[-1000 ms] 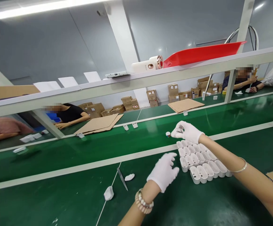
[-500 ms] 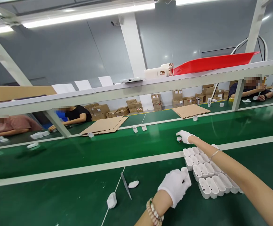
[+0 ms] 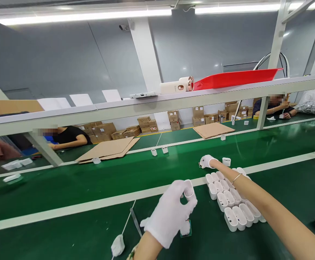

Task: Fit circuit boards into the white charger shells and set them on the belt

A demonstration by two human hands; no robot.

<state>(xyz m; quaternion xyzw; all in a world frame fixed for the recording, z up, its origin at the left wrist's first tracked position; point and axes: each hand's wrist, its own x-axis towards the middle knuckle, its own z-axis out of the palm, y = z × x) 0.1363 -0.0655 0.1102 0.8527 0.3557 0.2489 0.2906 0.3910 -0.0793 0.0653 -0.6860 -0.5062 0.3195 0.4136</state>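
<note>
My left hand (image 3: 170,213), in a white glove, pinches a small white oval plastic housing (image 3: 189,188) between thumb and finger, above the near bench. Beneath its lower fingers a small green square piece (image 3: 190,231) partly shows on the bench. My right hand (image 3: 207,161), also gloved, reaches over the green belt (image 3: 135,177) with its fingers closed round a small part with dark bits, too small to name. Rows of white oval housings (image 3: 231,218) stand open side up below my right forearm, which hides some of them. One more housing (image 3: 226,161) sits on the belt beside my right wrist.
Tweezers (image 3: 136,222) and a white lump (image 3: 118,245) lie at the near left. Cardboard sheets (image 3: 108,148) and several small white pieces line the belt's far edge. Overhead, a shelf (image 3: 146,103) carries a red tray (image 3: 235,79). Co-workers sit across the belt.
My left hand has lifted the housing up and leftward, away from the rows. My right hand stays over the belt, slightly further left in view. The camera view has turned.
</note>
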